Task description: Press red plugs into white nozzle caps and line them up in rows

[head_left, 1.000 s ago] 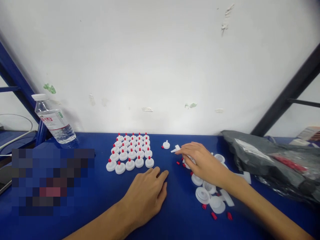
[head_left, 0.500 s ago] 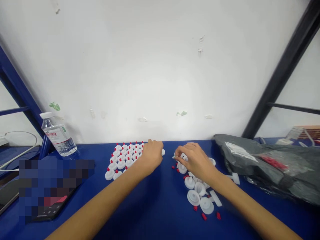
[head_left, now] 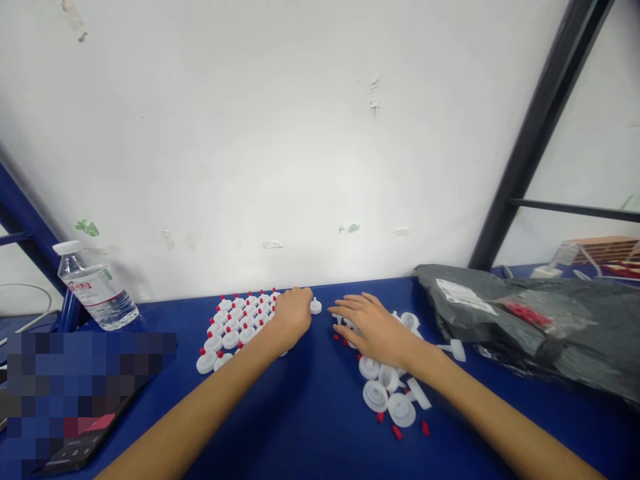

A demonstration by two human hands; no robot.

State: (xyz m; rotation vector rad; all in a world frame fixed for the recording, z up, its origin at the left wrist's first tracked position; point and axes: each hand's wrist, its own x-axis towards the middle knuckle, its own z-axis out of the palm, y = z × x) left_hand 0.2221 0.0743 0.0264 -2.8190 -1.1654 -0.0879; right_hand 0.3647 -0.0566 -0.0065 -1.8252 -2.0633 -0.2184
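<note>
Bottle (head_left: 100,293) was over on the left, then red-tipped caps (head_left: 231,339) in rows. Left hand (head_left: 294,312) was curled up at their right edge, couldn't tell if the fingers had anything. One white cap (head_left: 316,307) sat just beside it. Right hand (head_left: 373,330) had its fingers loosely spread over the loose parts (head_left: 401,409), bag (head_left: 480,327) further right.

The left forearm (head_left: 220,392) and right forearm (head_left: 485,415) are bare and slim, smooth in outline, each narrowing gently along its length. The left hand (head_left: 294,313) and right hand (head_left: 375,330) are bare as well, with smooth backs. Slender fingers (head_left: 351,312) show on the right one, while those on the left are mostly hidden, and the fingernails are too small to make out.
</note>
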